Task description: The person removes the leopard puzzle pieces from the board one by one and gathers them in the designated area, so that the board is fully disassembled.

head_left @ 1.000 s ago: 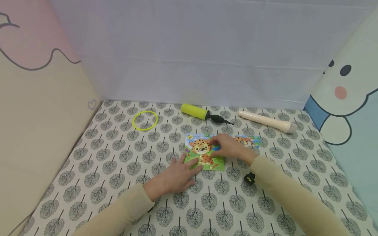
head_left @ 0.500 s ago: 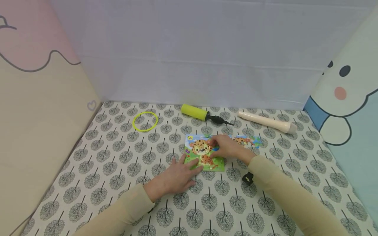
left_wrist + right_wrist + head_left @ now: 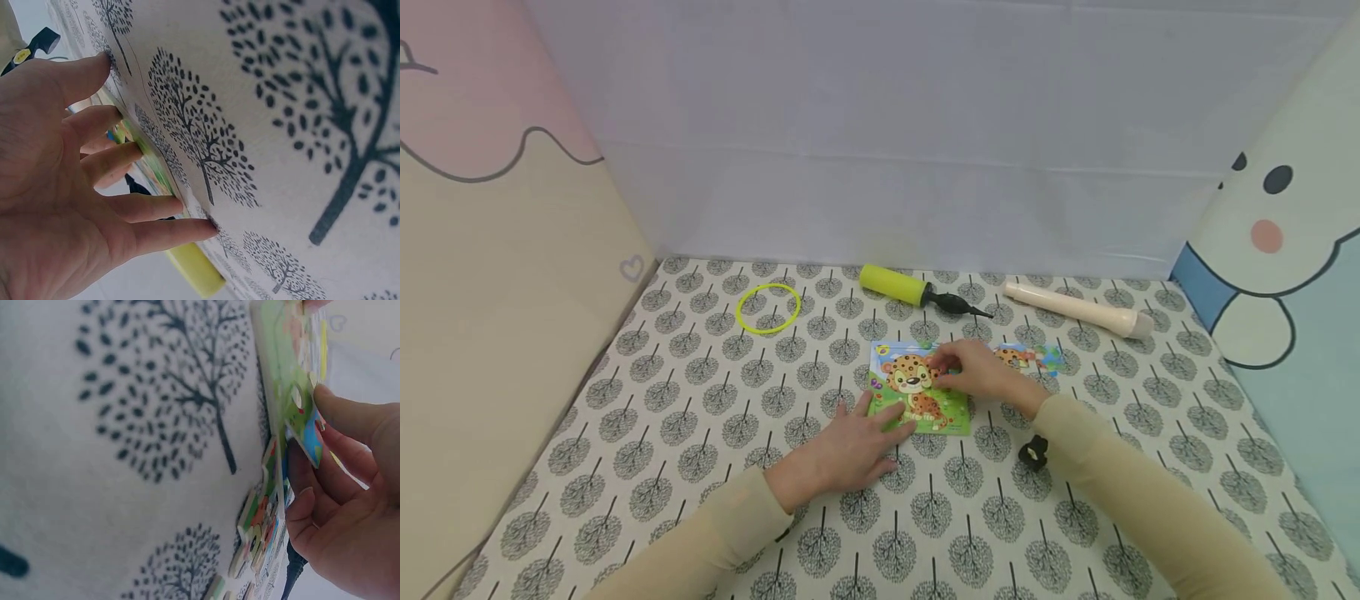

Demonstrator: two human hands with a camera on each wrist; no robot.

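A jigsaw puzzle board [image 3: 957, 425] with a spotted leopard cub lies flat on the tree-print cloth in the head view. My left hand [image 3: 853, 446] rests at its lower left edge, fingers spread and fingertips on the board. Over the board's right side, my right hand [image 3: 976, 371] pinches a blue-and-green puzzle piece [image 3: 310, 445] between thumb and fingers. That piece is tilted up from the board in the right wrist view, partly hidden by the fingers. Loose puzzle pieces [image 3: 1047, 359] lie right of the board, partly behind my right hand.
Behind the board lies a yellow hand pump [image 3: 892, 285] with a black nozzle end. A pale rod with a wider clear end [image 3: 1078, 311] is at the back right, a thin yellow ring [image 3: 740, 317] at the back left. Fabric walls [image 3: 895, 192] enclose the far side and both sides.
My right thumb and fingertips have shifted slightly up over the board. The left hand and the board have stayed in place.
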